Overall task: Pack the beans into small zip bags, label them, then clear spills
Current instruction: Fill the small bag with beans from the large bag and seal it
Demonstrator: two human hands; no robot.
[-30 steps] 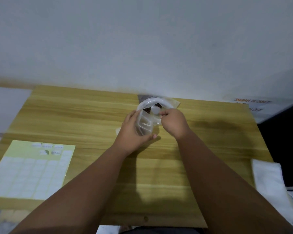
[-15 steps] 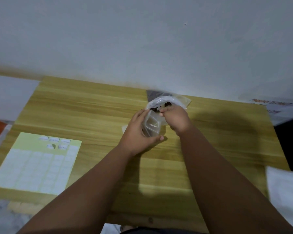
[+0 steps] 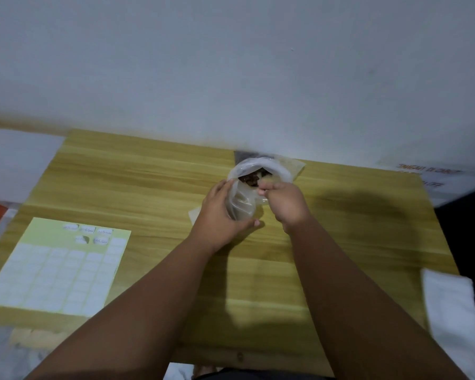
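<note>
Beans (image 3: 251,179) lie in the big bag (image 3: 261,164) at the far edge of the surface (image 3: 148,182). Left grip (image 3: 221,215) clamps the small zip bag (image 3: 240,208); right grip (image 3: 283,201) curls closed, contents unclear. Hold that bag's mouth wide, close beneath.

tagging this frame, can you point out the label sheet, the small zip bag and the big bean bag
label sheet (image 3: 52,272): head view, middle of the sticker grid
small zip bag (image 3: 243,205): head view, clear side below its mouth
big bean bag (image 3: 283,172): head view, rolled white rim, right side
</note>
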